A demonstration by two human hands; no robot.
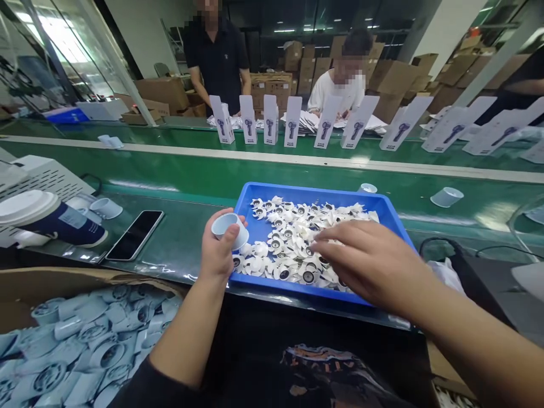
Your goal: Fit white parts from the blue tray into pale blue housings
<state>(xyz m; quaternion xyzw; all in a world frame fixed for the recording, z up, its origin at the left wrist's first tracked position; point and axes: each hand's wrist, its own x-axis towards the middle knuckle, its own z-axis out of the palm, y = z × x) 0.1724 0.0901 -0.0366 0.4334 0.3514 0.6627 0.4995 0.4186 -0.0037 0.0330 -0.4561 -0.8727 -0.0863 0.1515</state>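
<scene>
My left hand (pixel 217 249) is closed around a small pale blue plastic ring (pixel 228 228), held at the left rim of a blue tray (pixel 323 197). The tray holds several white fan impellers (pixel 280 238) in a loose heap. My right hand (pixel 365 258) reaches over the tray's right half, fingers stretched down onto the heap, fingertips touching impellers near the middle. Whether it grips one is hidden under the fingers.
A cardboard box (pixel 25 283) of pale blue ring housings sits at lower left. A black phone (pixel 135 234), a cup with a white lid (pixel 46 218) and loose rings lie on the green conveyor (pixel 297 170). White product cartons (pixel 270 119) stand in a row; two people work behind.
</scene>
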